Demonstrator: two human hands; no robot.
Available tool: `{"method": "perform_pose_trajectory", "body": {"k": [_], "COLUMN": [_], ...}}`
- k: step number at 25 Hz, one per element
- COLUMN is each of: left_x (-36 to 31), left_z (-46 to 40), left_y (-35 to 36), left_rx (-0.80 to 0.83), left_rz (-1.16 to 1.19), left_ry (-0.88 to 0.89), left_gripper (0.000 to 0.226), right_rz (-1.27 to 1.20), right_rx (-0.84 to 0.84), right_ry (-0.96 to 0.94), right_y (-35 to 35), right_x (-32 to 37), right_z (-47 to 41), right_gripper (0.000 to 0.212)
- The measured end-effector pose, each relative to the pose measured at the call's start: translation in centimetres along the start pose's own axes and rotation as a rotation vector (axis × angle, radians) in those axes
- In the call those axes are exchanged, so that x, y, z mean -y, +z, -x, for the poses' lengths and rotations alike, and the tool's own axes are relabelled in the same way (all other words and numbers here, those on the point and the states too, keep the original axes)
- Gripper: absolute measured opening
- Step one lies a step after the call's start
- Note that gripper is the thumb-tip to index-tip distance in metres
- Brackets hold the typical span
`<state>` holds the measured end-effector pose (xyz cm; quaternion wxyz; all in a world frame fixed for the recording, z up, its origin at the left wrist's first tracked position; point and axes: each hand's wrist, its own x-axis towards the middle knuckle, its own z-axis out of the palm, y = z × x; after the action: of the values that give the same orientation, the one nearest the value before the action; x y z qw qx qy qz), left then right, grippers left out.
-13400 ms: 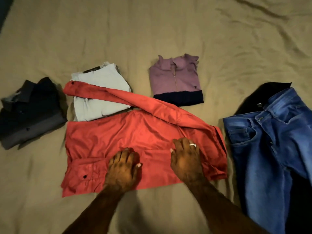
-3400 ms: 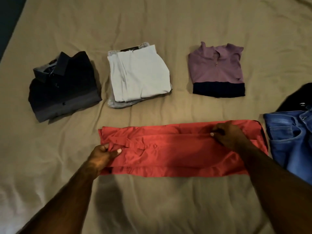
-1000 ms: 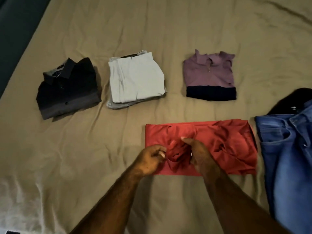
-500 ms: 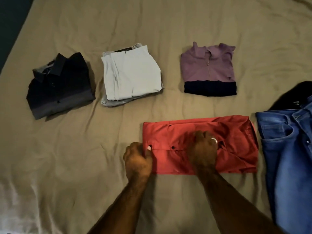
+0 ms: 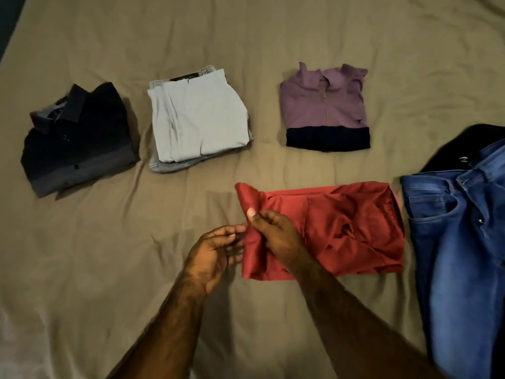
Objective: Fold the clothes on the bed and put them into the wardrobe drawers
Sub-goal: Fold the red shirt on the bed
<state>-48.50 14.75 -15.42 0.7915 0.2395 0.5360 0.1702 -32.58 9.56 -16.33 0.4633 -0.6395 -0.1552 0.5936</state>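
Observation:
A red shirt (image 5: 347,225), folded into a rough rectangle, lies on the tan bed sheet (image 5: 95,255) right of centre. Its left edge is lifted off the sheet. My right hand (image 5: 276,236) pinches that raised edge between thumb and fingers. My left hand (image 5: 216,253) is just left of it, fingers loosely spread and touching the fabric's underside; whether it grips is unclear. Three folded garments sit in a row farther back: a dark shirt (image 5: 79,140), a pale grey pair of trousers (image 5: 196,121) and a purple zip top (image 5: 325,110).
Unfolded blue jeans (image 5: 459,242) lie along the right edge, over a black garment (image 5: 464,146). A dark strip beyond the bed's edge shows at the top left corner (image 5: 8,23).
Half a second ago both hands pressed down on the flat folded shirt. Now its left edge is lifted, held by my right hand, and my left hand has come off the corner.

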Motion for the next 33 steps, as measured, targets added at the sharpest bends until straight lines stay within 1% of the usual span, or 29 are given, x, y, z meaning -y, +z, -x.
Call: {"method": "perform_pose_trajectory", "body": {"k": [1,2,3,4,5,7,8,9,10,11,12,13,14,15,16,17,18,19,21,22,23,24,25,26,27,28,29,31,33], "left_x": [-0.2,-0.5,-0.6,-0.5,0.1,1.7,2.9,4.0,4.8,5.8,6.9,7.8,7.5,7.6,7.6,7.9,7.7,8.0,7.7,6.9,5.6,4.2,2.6,1.5,0.5,-0.7,-0.2,1.7,4.5], "left_z": [0.3,0.4,0.4,0.5,0.4,-0.4,-0.8,-1.3,-1.9,-2.9,-4.1,-5.0,-5.3,-5.6,-5.6,-5.7,-5.6,-5.6,-4.7,-3.8,-2.8,-1.6,-0.2,1.2,2.7,4.1,4.5,4.0,3.4], "left_y": [0.4,1.6,2.4,4.2,6.6,8.8,11.1,11.9,13.2,13.8,15.0,16.6,17.5,19.0,20.2,20.9,21.7,22.2,23.7,24.4,25.1,25.8,26.4,26.9,27.1,26.8,26.3,24.2,21.1], "left_rx": [0.047,0.064,0.051,0.008,-0.053,-0.201,-0.21,-0.203,-0.193,-0.192,-0.199,-0.211,-0.221,-0.214,-0.192,-0.157,-0.119,-0.104,-0.091,-0.044,0.013,0.047,0.059,0.054,0.049,0.04,0.042,0.04,0.089], "left_rz": [0.013,0.007,-0.014,-0.066,-0.159,-0.376,-0.518,-0.617,-0.677,-0.73,-0.777,-0.796,-0.747,-0.683,-0.597,-0.516,-0.458,-0.449,-0.565,-0.661,-0.811,-1.021,-1.23,-1.395,-1.513,-1.631,-1.736,-1.941,-2.05], "left_ry": [-0.014,-0.012,0.002,0.025,0.056,0.067,0.052,0.026,0.006,-0.013,-0.022,-0.035,-0.035,-0.04,-0.069,-0.095,-0.09,-0.038,0.172,0.299,0.447,0.623,0.838,1.051,1.215,1.299,1.308,1.223,1.056], "left_gripper": [0.035,0.036,0.035,0.03,0.023,0.003,0.022,0.046,0.072,0.094,0.106,0.108,0.103,0.093,0.077,0.061,0.048,0.04,0.04,0.045,0.049,0.052,0.053,0.056,0.062,0.069,0.073,0.075,0.075], "right_rz": [0.053,0.138,0.203,0.206,0.156,0.06,0.037,0.067,0.128,0.254,0.447,0.677,0.883,1.027,1.075,0.985,0.825,0.669,0.283,0.022,-0.278,-0.526,-0.693,-0.792,-0.885,-0.949,-1.034,-1.038,-0.872], "right_rx": [-0.013,-0.062,-0.126,-0.196,-0.263,-0.301,-0.33,-0.372,-0.451,-0.556,-0.68,-0.801,-0.906,-0.979,-0.976,-0.913,-0.82,-0.733,-0.645,-0.596,-0.5,-0.373,-0.258,-0.185,-0.116,-0.074,-0.043,-0.017,-0.044], "right_ry": [-0.016,-0.035,-0.037,-0.028,-0.028,-0.024,-0.039,-0.052,-0.052,-0.049,-0.018,0.016,-0.003,-0.065,-0.118,-0.134,-0.107,-0.07,-0.029,-0.001,0.049,0.043,-0.017,-0.059,-0.081,-0.053,-0.019,0.001,0.07], "right_y": [-1.0,-2.4,-3.3,-5.2,-7.9,-12.4,-16.0,-18.5,-21.0,-22.6,-24.2,-25.6,-25.8,-26.2,-25.9,-25.2,-24.2,-23.2,-21.8,-21.2,-20.7,-20.7,-20.8,-21.3,-21.7,-21.5,-21.8,-21.8,-20.5], "right_x": [0.5,1.1,1.3,1.9,2.8,3.8,4.4,4.2,4.0,3.5,3.0,2.1,1.3,0.6,0.0,-0.7,-1.5,-2.1,-2.0,-0.9,0.5,1.9,3.3,4.2,5.3,6.8,6.9,5.9,3.8], "right_z": [0.2,0.6,0.6,1.4,2.4,4.0,5.4,5.8,5.9,5.7,5.6,5.7,5.3,5.5,5.5,5.3,4.9,4.8,5.0,5.4,5.6,5.8,6.0,6.4,6.9,7.1,7.4,7.3,6.8], "right_gripper": [0.019,0.014,0.016,0.018,0.017,0.017,0.018,0.018,0.017,0.016,0.022,0.034,0.043,0.043,0.038,0.031,0.031,0.04,0.068,0.077,0.082,0.086,0.088,0.091,0.093,0.095,0.096,0.099,0.092]}}
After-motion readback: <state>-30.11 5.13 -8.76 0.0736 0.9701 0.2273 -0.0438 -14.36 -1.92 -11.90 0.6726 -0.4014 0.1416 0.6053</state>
